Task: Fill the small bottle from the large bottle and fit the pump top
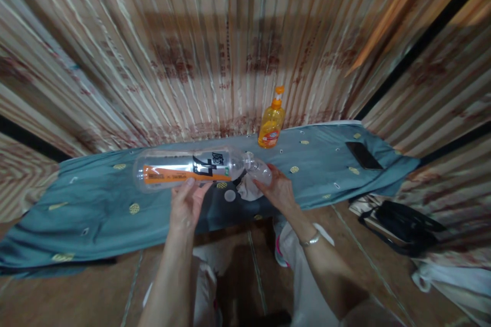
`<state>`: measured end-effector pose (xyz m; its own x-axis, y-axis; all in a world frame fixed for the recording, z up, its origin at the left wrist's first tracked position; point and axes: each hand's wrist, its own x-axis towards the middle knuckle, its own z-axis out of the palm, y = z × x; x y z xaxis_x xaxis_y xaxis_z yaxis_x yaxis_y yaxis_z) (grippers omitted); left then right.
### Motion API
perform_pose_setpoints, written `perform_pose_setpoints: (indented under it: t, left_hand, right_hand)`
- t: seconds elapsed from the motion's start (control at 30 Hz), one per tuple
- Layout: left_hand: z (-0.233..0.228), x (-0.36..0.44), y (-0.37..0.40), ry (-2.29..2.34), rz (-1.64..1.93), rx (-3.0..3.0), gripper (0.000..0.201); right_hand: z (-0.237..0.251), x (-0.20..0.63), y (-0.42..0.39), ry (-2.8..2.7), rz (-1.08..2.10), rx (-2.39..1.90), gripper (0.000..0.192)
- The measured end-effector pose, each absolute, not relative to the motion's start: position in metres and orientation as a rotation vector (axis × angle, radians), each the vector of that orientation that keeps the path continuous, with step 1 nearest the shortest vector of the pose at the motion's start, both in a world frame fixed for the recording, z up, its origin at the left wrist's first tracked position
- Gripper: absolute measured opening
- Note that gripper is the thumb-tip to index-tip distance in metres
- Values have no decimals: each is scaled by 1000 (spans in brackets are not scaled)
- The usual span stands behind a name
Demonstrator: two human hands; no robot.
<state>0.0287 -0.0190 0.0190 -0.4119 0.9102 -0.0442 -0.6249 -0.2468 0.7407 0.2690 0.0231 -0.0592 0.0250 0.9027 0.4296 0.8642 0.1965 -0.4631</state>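
Observation:
My left hand is closed around the lower side of a large clear plastic bottle with a silver and orange label. The bottle lies sideways in the air, its neck pointing right. At its mouth sits a smaller rounded piece of clear plastic; whether it is a funnel or a small bottle I cannot tell. The fingers of my right hand grip this piece at its right end. Beneath the necks a crumpled whitish cloth and a small round white disc like a cap lie on the tablecloth.
A yellow pump bottle with an orange top stands at the back of the teal patterned tablecloth. A dark phone-like slab lies at the right. Beyond the table hangs a striped curtain. A black bag is at the lower right.

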Motion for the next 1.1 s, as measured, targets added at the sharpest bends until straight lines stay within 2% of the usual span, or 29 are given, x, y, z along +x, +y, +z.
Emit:
perform_pose_setpoints:
  t: [0.17, 0.7, 1.1]
  left_hand:
    - [14, 26, -19, 857, 1857, 490, 37]
    - [19, 28, -19, 855, 1863, 461, 45]
    - [20, 29, -18, 826, 1863, 475, 44]
  right_hand:
    - [-60, 269, 23, -1818, 52, -1653, 56]
    - [-61, 270, 23, -1833, 52, -1639, 55]
    - [-63, 270, 25, -1818, 41, -1638, 54]
